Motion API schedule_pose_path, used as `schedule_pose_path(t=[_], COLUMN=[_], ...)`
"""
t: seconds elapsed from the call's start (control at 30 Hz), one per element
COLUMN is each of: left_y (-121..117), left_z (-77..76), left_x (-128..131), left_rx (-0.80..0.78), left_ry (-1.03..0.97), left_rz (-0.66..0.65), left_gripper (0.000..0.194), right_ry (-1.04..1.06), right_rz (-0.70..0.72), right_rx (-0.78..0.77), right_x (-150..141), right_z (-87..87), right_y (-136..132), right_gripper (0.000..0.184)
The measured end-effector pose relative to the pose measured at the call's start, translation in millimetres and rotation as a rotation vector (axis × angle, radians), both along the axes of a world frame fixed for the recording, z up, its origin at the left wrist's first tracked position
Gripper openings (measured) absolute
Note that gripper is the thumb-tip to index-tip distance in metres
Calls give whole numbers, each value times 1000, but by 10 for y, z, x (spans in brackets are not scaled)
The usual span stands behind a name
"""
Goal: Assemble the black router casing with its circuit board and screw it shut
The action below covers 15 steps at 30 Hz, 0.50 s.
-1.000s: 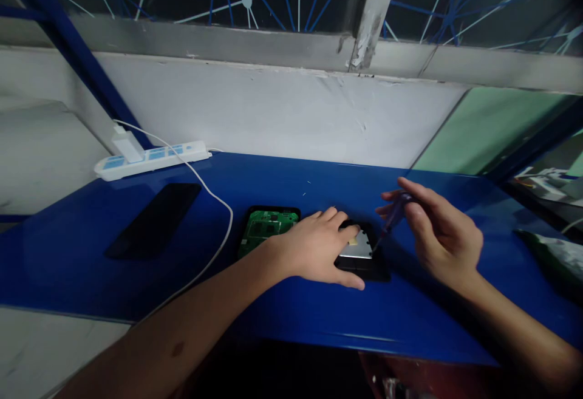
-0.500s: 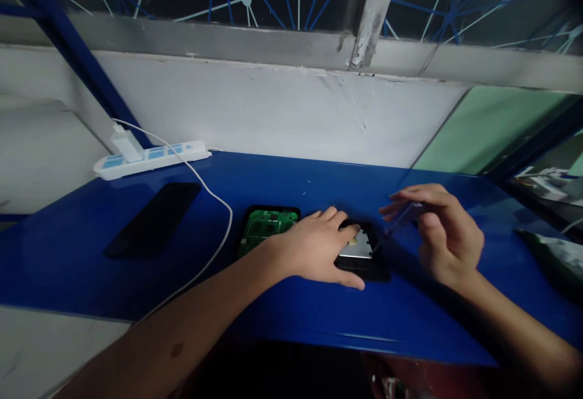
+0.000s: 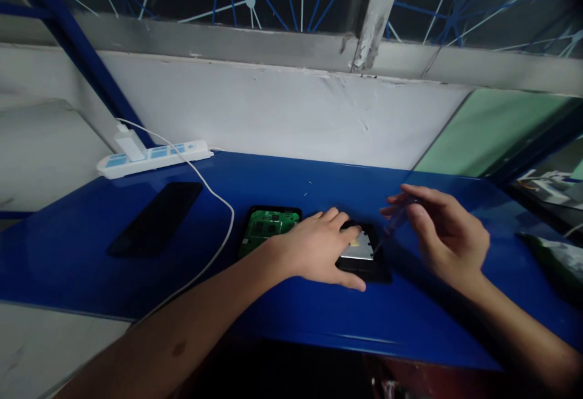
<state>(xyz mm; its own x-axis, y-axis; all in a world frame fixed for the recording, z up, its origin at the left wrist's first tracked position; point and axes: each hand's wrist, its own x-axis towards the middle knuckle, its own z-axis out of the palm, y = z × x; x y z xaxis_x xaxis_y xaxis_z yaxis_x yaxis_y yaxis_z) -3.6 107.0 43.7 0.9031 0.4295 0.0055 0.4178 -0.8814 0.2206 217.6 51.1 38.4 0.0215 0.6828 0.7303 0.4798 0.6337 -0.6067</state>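
Observation:
An opened phone [image 3: 273, 226] lies on the blue table [image 3: 282, 317], with its green circuit board showing on the left and a silvery metal plate [image 3: 363, 246] on the right. My left hand [image 3: 319, 250] lies flat across the phone's middle, fingers spread and pressing it down. My right hand [image 3: 444, 238] hovers just to the right and pinches a thin blue screwdriver [image 3: 392, 224] between thumb and fingers. The screwdriver's tip points down at the metal plate's right edge.
A black phone [image 3: 156, 218] lies face down at the left. A white power strip [image 3: 152, 157] with a charger sits at the back left, and its white cable [image 3: 218, 229] runs across the table. A green packet [image 3: 553, 259] lies at the far right.
My right hand's fingers have shifted around the screwdriver, turning it while its tip stays at the plate. My left hand has not moved.

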Motion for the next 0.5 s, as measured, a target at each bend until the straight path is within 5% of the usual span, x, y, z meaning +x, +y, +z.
schedule_pose_path(t=[0.3,0.5], left_y=[-9,3], left_z=[9,-2], left_x=[-4,2], left_rx=[2,-1], left_ry=[9,17], left_rz=[6,-2], left_gripper=[92,92], right_ry=[-59,-85], right_rz=[77,-17], right_rx=[104,117], right_x=[38,58], right_z=[-4,8], right_y=[34,-5], right_gripper=[30,31])
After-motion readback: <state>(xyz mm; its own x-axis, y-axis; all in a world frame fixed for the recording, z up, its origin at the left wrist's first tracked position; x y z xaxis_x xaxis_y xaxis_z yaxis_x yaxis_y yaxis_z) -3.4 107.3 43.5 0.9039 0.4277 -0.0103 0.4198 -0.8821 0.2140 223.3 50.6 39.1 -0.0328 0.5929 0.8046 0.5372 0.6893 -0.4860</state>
